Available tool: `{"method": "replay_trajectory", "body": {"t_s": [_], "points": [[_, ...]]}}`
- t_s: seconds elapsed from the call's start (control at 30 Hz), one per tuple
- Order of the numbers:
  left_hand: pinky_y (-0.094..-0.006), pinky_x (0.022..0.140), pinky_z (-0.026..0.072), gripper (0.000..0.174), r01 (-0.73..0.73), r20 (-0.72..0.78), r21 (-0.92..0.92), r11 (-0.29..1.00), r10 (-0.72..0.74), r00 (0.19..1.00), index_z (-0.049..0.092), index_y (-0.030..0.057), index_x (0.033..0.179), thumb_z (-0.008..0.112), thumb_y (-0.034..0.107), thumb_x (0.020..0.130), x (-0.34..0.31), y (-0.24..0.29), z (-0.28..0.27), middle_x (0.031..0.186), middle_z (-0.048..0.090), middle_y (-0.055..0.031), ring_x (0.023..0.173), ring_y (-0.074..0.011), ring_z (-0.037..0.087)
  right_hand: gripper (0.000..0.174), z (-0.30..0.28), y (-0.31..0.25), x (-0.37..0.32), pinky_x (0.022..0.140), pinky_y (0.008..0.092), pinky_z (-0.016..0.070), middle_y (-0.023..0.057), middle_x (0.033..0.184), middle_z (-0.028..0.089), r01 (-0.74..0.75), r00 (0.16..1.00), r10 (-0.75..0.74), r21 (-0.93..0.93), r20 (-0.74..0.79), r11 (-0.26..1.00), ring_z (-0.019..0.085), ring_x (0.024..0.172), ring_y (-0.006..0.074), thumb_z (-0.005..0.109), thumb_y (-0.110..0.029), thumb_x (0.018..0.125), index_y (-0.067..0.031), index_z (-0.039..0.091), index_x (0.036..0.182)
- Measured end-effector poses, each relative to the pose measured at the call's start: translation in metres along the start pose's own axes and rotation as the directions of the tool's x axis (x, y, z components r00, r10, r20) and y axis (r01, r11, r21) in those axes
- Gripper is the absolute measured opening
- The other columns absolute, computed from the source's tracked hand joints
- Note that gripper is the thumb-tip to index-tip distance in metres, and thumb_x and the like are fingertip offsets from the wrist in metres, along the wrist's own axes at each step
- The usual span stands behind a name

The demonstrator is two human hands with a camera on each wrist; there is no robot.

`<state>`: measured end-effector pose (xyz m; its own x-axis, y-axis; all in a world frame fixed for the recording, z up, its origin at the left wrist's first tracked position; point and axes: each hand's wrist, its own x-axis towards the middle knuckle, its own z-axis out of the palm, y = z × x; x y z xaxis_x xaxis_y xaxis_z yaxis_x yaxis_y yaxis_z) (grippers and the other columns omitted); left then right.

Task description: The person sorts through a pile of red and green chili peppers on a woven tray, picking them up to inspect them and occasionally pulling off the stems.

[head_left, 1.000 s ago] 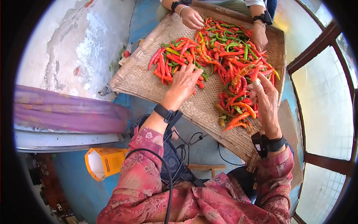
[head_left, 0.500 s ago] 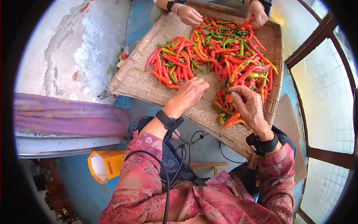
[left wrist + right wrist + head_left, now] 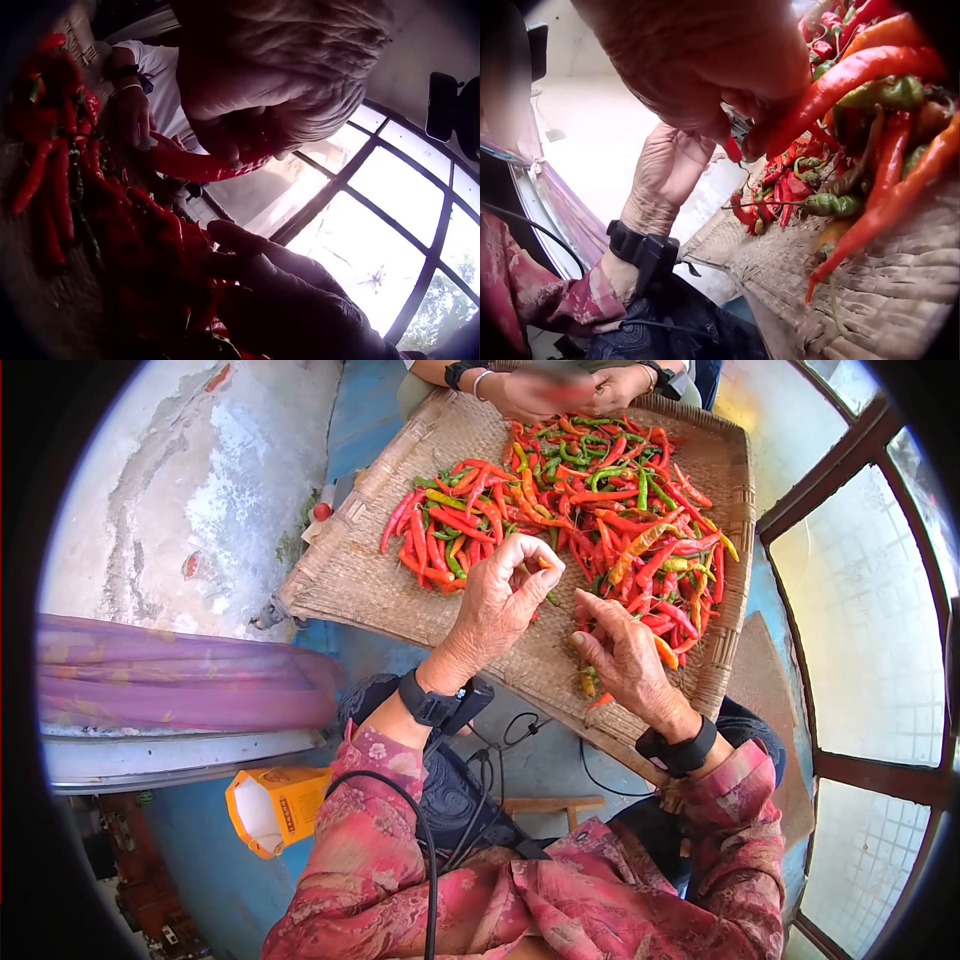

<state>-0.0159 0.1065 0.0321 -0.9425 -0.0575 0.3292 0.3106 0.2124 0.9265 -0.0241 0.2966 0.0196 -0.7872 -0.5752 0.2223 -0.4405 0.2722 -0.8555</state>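
My left hand is raised over the front of a woven tray, thumb and forefinger curled together. It pinches a red chili pepper, whose body juts out past the fingers in the left wrist view; the head view mostly hides it. My right hand hovers over the near end of the larger chili heap, forefinger extended and thumb apart, with nothing seen between them. A long red chili lies close below its fingers in the right wrist view. A smaller chili pile lies to the left.
Across the tray, another person's hands meet around something blurred and red. A framed window stands at the right, a plastered wall at the left. Below are an orange box, black cables and a wooden stool.
My left hand has drawn back from the small pile and now pinches a chili. My right hand has moved left and nearer to me. The other person's hands have come together.
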Motion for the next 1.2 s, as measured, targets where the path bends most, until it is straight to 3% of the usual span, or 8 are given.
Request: {"method": "replay_trajectory", "body": {"t_s": [0.23,0.47,0.57,0.73,0.93,1.03,1.07,1.2], "points": [[-0.0231,0.077,0.0448,0.010,0.048,0.149,-0.253,0.966,-0.010,0.989,0.051,0.0058,0.096,0.057,0.012,0.091,-0.005,0.009,0.010,0.095,0.058,-0.0030,0.085,-0.0072,0.054,0.044,0.008,0.006,-0.001,0.064,0.0274,0.0469,0.0095,0.089,0.058,-0.112,0.993,0.120,0.273,-0.014,0.956,0.054,0.069,0.0141,0.063,-0.005,0.083,-0.0023,0.048,0.124],[-0.0234,0.077,0.0451,0.021,0.136,0.224,-0.431,0.892,-0.041,0.974,0.050,0.0058,0.100,0.060,0.021,0.090,-0.009,0.006,0.028,0.094,0.055,-0.0018,0.083,-0.0072,0.052,0.018,0.003,0.008,-0.002,0.060,0.0314,0.0462,0.0106,0.070,0.056,-0.078,0.997,0.076,0.110,0.026,0.991,0.054,0.064,0.0162,0.059,-0.012,0.088,-0.0020,0.056,0.103],[-0.0246,0.079,0.0460,0.045,0.083,0.277,-0.139,0.987,-0.042,0.960,0.045,0.0040,0.115,0.067,0.029,0.085,-0.006,-0.011,0.020,0.102,0.050,-0.0010,0.086,-0.0082,0.053,0.017,-0.006,-0.007,0.001,0.052,0.0348,0.0438,0.0155,0.064,0.055,-0.123,0.992,0.126,0.098,-0.024,0.988,0.056,0.055,0.0269,0.057,-0.017,0.090,-0.0010,0.056,0.095],[-0.0244,0.067,0.0474,0.032,0.283,0.318,-0.097,0.954,-0.240,0.917,0.063,0.0006,0.095,0.064,0.031,0.086,-0.007,-0.005,0.022,0.079,0.063,-0.0024,0.072,-0.0079,0.056,0.019,-0.003,0.006,-0.003,0.050,0.0396,0.0424,0.0212,0.064,0.054,-0.001,0.999,0.002,-0.018,0.051,1.000,0.056,0.060,0.0402,0.060,-0.018,0.087,-0.0008,0.055,0.090],[-0.0229,0.062,0.0456,0.027,0.434,0.076,-0.170,0.885,-0.427,0.901,0.063,0.0008,0.086,0.062,0.028,0.088,0.004,-0.022,0.006,0.072,0.062,-0.0007,0.067,-0.0065,0.055,0.020,-0.023,-0.005,-0.005,0.053,0.0345,0.0427,0.0127,0.064,0.054,-0.060,0.998,0.060,-0.009,0.005,0.998,0.052,0.056,0.0219,0.058,-0.018,0.089,0.0012,0.055,0.093],[-0.0346,0.062,0.0490,0.021,0.016,0.140,0.490,0.872,-0.097,0.985,0.057,0.0050,0.101,0.060,0.015,0.084,0.002,-0.041,-0.005,0.087,0.058,-0.0069,0.068,-0.0225,0.061,0.025,-0.045,-0.012,-0.003,0.055,0.0277,0.0427,-0.0009,0.073,0.056,-0.236,0.961,0.269,0.306,-0.068,0.922,0.051,0.061,0.0113,0.052,-0.024,0.094,0.0004,0.056,0.095],[-0.0393,0.062,0.0497,0.027,-0.283,0.279,0.779,0.560,0.096,0.956,0.054,0.0066,0.107,0.059,0.010,0.081,-0.002,-0.046,-0.006,0.095,0.055,-0.0102,0.069,-0.0288,0.063,0.027,-0.056,-0.013,-0.001,0.056,0.0292,0.0427,0.0034,0.072,0.057,-0.286,0.947,0.311,0.240,-0.075,0.928,0.051,0.059,0.0133,0.051,-0.025,0.094,0.0006,0.056,0.097],[-0.0461,0.061,0.0495,0.040,-0.207,0.320,0.869,0.449,-0.191,0.928,0.050,0.0076,0.112,0.059,0.002,0.073,-0.013,-0.049,0.002,0.106,0.046,-0.0191,0.074,-0.0366,0.062,0.026,-0.069,0.020,0.001,0.055,0.0337,0.0423,0.0108,0.065,0.053,-0.271,0.951,0.269,0.004,-0.155,0.962,0.051,0.055,0.0186,0.053,-0.022,0.092,0.0017,0.056,0.101]]}}
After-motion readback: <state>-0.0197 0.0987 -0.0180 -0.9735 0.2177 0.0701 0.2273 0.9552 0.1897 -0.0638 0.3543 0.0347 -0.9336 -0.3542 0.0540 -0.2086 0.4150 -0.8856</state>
